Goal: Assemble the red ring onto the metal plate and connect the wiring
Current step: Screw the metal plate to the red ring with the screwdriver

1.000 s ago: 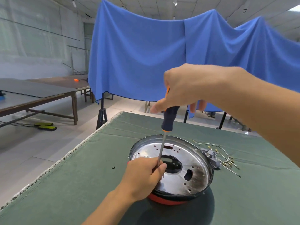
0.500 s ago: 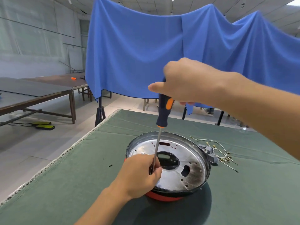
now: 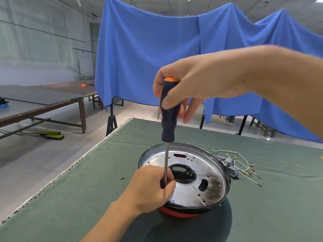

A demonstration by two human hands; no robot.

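A round metal plate (image 3: 192,191) with holes and a dark oval opening sits on top of the red ring (image 3: 176,213), of which only a strip shows below the plate's front rim. My right hand (image 3: 201,84) grips the dark blue and orange handle of a screwdriver (image 3: 168,119) that stands upright over the plate's left side. My left hand (image 3: 152,187) rests on the plate's near left edge, fingers pinched round the lower shaft; the tip is hidden. A grey connector with loose wiring (image 3: 241,166) lies just right of the plate.
The work lies on a green cloth-covered table (image 3: 78,198) whose frayed left edge runs diagonally. A small dark screw (image 3: 122,177) lies on the cloth left of the plate. Blue cloth (image 3: 174,49) hangs behind; wooden tables (image 3: 43,100) stand at far left.
My right hand has turned on the screwdriver handle, with the orange cap now showing at top and the fingers shifted. My left hand stays on the shaft at the plate.
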